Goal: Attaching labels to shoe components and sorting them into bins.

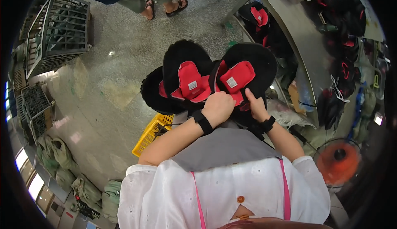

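Note:
In front of my lap are several black, soft-looking shoe uppers with red linings and small white labels. The right-hand shoe upper (264, 65) is between my two hands. My left hand (220, 107) is closed over its near inner edge, fingers curled down on the red lining. My right hand (257, 105) grips its near right side, thumb on top. Left of it lies another shoe upper (182, 55), its red tongue up and touching the first. A third upper (151, 84) shows partly beneath that one. What supports them is mostly hidden.
A yellow plastic crate (145, 140) is at my left knee. A metal-edged table (289, 18) with more black and red pieces is on the right, near an orange round fan (338, 158). Crates (62, 34) and sacks (62, 150) line the left. A person's sandalled feet (175, 8) are ahead.

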A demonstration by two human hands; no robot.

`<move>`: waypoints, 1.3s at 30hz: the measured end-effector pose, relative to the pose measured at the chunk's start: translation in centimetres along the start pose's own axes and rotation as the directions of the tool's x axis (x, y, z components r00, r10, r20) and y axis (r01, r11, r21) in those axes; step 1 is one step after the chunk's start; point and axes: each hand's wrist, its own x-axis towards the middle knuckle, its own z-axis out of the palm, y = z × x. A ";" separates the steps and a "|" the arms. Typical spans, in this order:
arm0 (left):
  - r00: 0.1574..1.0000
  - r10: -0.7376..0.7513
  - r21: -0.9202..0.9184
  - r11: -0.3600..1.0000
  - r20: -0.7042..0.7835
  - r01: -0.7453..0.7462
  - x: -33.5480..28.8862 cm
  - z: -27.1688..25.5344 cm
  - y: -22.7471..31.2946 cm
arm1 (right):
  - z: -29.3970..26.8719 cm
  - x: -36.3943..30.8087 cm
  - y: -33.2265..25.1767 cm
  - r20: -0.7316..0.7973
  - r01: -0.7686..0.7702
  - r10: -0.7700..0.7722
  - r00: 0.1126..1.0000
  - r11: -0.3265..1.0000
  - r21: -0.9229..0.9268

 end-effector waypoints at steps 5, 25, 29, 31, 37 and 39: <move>0.984 0.105 0.040 0.993 0.142 -0.112 -0.6 0.1 -3.7 | -0.2 2.6 0.7 0.002 0.491 -0.555 0.832 0.734 -0.469; 0.987 -0.085 -0.297 0.954 -0.140 0.040 2.6 -2.7 -1.6 | 4.1 1.4 -3.7 0.427 0.727 -0.657 0.621 0.279 -0.628; 0.995 -0.079 -0.480 0.876 -0.059 0.041 3.8 -5.6 1.0 | 2.2 1.9 -4.6 0.372 0.829 -0.798 0.474 0.263 -0.493; 0.993 0.052 -0.349 0.933 -0.109 -0.087 5.0 -6.0 1.3 | 1.8 1.5 -6.5 0.366 0.855 -0.858 0.359 0.145 -0.498; 0.984 0.153 -0.138 0.977 -0.096 -0.166 8.3 -7.4 0.2 | 0.5 4.5 -11.1 0.578 0.875 -0.672 0.463 0.244 -0.417; 0.989 0.124 -0.253 0.957 -0.079 -0.140 8.9 -7.7 -1.3 | 1.0 3.9 -11.6 0.442 0.779 -0.642 0.627 0.532 -0.333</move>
